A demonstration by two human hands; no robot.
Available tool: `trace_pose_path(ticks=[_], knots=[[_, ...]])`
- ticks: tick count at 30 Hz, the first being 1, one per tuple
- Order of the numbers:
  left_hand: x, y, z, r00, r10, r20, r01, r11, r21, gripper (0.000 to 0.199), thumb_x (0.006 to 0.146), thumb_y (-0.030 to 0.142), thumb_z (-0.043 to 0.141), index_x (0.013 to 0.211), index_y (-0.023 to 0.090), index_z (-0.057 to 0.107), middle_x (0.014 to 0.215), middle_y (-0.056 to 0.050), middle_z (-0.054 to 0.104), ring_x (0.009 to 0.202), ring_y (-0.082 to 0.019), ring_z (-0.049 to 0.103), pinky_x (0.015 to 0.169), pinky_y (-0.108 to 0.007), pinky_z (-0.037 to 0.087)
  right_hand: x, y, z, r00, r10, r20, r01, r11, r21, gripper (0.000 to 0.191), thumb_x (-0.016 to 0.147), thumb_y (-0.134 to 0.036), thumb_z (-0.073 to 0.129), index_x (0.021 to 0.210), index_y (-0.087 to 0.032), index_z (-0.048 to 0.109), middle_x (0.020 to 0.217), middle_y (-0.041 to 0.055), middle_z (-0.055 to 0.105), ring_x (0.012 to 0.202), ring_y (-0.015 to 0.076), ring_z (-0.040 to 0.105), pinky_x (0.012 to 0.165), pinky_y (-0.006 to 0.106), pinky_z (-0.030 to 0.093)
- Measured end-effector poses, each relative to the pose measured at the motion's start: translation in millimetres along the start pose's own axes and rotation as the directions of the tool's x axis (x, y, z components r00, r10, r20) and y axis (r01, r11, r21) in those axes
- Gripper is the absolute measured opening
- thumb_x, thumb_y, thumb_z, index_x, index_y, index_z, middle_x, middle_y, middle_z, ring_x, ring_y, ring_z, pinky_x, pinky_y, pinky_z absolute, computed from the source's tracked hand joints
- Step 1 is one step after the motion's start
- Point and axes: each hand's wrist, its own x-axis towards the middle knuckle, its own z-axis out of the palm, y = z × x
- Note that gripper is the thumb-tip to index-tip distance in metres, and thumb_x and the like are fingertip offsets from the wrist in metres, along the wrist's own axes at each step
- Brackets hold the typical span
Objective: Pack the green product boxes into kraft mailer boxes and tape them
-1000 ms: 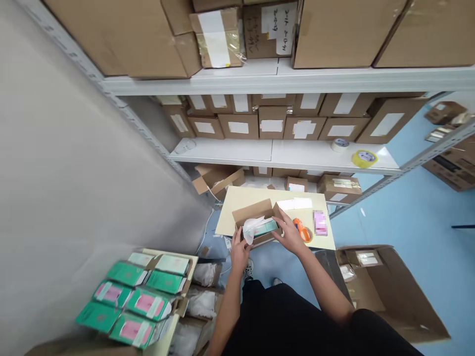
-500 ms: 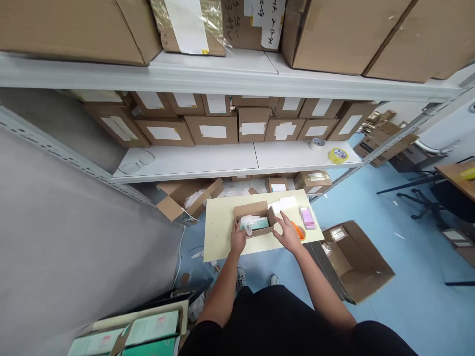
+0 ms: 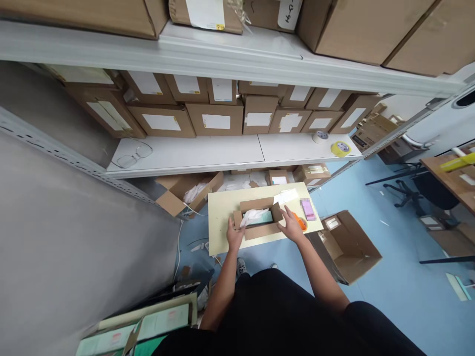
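Note:
An open cardboard box (image 3: 261,231) sits on the pale yellow board, its flaps spread outward. Inside it lie a light green box (image 3: 264,217) and a white plastic bag (image 3: 252,216). My left hand (image 3: 235,236) is at the box's left end, fingers apart against the flap. At the right end my right hand (image 3: 292,227) touches the other flap with fingers spread. Just beyond that hand lie an orange tape dispenser (image 3: 301,223), a pink item (image 3: 308,209) and white paper (image 3: 285,196).
The yellow board (image 3: 218,212) stands before a shelf (image 3: 193,154) of labelled cartons. A large open carton (image 3: 349,247) is on the floor at right. Tape rolls (image 3: 340,149) and glasses (image 3: 132,155) lie on the shelf. Green boxes (image 3: 163,324) sit at lower left.
The cardboard box's side flaps have opened outward. My left hand has moved slightly left, and the white bag now lies flatter over the green box. The camera view has shifted.

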Motion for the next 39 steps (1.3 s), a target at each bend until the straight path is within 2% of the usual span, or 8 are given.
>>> trace_pose_path(ticks=[3, 7, 13, 21, 26, 31, 35, 39], knots=[[1, 18, 1.0, 0.986, 0.155, 0.063, -0.161, 0.981, 0.104, 0.088, 0.089, 0.03, 0.068, 0.164, 0.024, 0.023, 0.147, -0.012, 0.061, 0.136, -0.027, 0.058, 0.11, -0.039, 0.05, 0, 1, 1, 1.0, 0.028, 0.009, -0.029, 1.0, 0.011, 0.07, 0.09, -0.032, 0.063, 0.156, -0.03, 0.041, 0.169, 0.0109, 0.03, 0.152, 0.0325, 0.038, 0.115, 0.053, 0.045], [-1, 34, 8.2, 0.886, 0.27, 0.376, -0.406, 0.844, 0.35, 0.064, 0.086, 0.027, 0.071, 0.147, 0.022, 0.055, 0.159, -0.012, 0.049, 0.154, -0.03, 0.034, 0.12, -0.044, 0.039, -1, 7, 4, 0.998, 0.048, 0.041, -0.049, 0.998, 0.031, 0.07, 0.091, -0.035, 0.062, 0.157, -0.03, 0.039, 0.17, 0.0116, 0.03, 0.152, 0.0313, 0.038, 0.114, 0.051, 0.046], [-5, 38, 10.2, 0.881, 0.234, 0.412, -0.422, 0.782, 0.459, 0.039, 0.097, 0.027, 0.055, 0.135, 0.02, 0.065, 0.166, -0.012, 0.04, 0.158, -0.029, 0.025, 0.117, -0.049, 0.041, 9, 32, 10, 0.996, 0.049, 0.069, -0.054, 0.996, 0.073, 0.076, 0.09, -0.037, 0.063, 0.16, -0.027, 0.035, 0.166, 0.0119, 0.039, 0.151, 0.0282, 0.04, 0.12, 0.048, 0.041], [-13, 34, -1.5, 0.82, 0.181, 0.542, -0.466, 0.76, 0.452, 0.091, 0.071, 0.021, 0.084, 0.154, 0.023, 0.047, 0.174, -0.014, 0.018, 0.162, -0.033, 0.01, 0.118, -0.05, 0.039, 27, 53, 60, 0.952, -0.079, 0.295, 0.008, 0.972, 0.234, 0.083, 0.086, -0.041, 0.069, 0.16, -0.018, 0.038, 0.162, 0.0169, 0.044, 0.15, 0.031, 0.043, 0.122, 0.049, 0.036], [0, 36, -10.1, 0.844, 0.172, 0.508, -0.379, 0.862, 0.338, 0.065, 0.083, 0.02, 0.071, 0.147, 0.02, 0.057, 0.167, -0.013, 0.038, 0.158, -0.03, 0.027, 0.119, -0.042, 0.042, 21, 64, 66, 0.953, -0.083, 0.291, -0.016, 0.947, 0.321, 0.092, 0.077, -0.056, 0.078, 0.156, -0.024, 0.044, 0.159, 0.0134, 0.049, 0.148, 0.0337, 0.044, 0.119, 0.053, 0.039], [18, 50, -12.3, 0.948, 0.047, 0.315, -0.147, 0.942, 0.302, 0.065, 0.093, 0.038, 0.065, 0.153, 0.018, 0.049, 0.144, -0.014, 0.064, 0.135, -0.028, 0.059, 0.113, -0.038, 0.047, 29, 68, 68, 0.985, 0.159, 0.065, -0.171, 0.87, 0.462, 0.073, 0.082, -0.052, 0.073, 0.143, -0.017, 0.055, 0.101, 0.0092, 0.078, 0.096, 0.0271, 0.074, 0.09, 0.041, 0.058], [23, 69, 2.6, 0.991, 0.107, 0.084, -0.135, 0.851, 0.508, 0.085, 0.087, 0.029, 0.07, 0.162, 0.02, 0.033, 0.167, -0.017, 0.035, 0.151, -0.037, 0.037, 0.118, -0.048, 0.042, 36, 62, 83, 0.952, 0.301, -0.054, -0.26, 0.891, 0.372, 0.057, 0.083, -0.041, 0.069, 0.135, -0.02, 0.057, 0.109, 0.0083, 0.073, 0.082, 0.0223, 0.072, 0.079, 0.035, 0.057], [37, 90, 5.6, 0.982, 0.153, 0.113, -0.188, 0.707, 0.682, 0.108, 0.077, 0.026, 0.078, 0.167, 0.023, 0.018, 0.175, -0.015, 0.01, 0.157, -0.046, 0.014, 0.116, -0.054, 0.041, 36, 56, 92, 0.941, 0.336, -0.028, -0.321, 0.918, 0.233, 0.055, 0.085, -0.034, 0.07, 0.137, -0.023, 0.056, 0.127, 0.0123, 0.067, 0.095, 0.026, 0.071, 0.083, 0.038, 0.056]])
